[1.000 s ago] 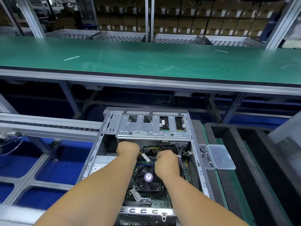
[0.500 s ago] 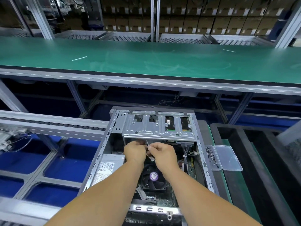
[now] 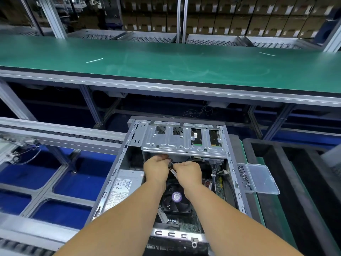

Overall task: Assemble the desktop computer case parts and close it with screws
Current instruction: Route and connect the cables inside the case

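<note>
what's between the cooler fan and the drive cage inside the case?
Head view: both hands, left hand and right hand, sit there, pinching a small cable or tie between them, above the fan and just under the drive cage.

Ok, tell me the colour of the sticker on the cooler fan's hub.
Purple sticker, seen in the head view.

The printed label (image 3: 120, 189) on the power supply (image 3: 127, 177) and the fan's purple sticker (image 3: 176, 196) are too blurred to read

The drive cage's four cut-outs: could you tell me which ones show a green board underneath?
The two right-hand cut-outs of the drive cage; the two left ones show dark mesh.
</note>
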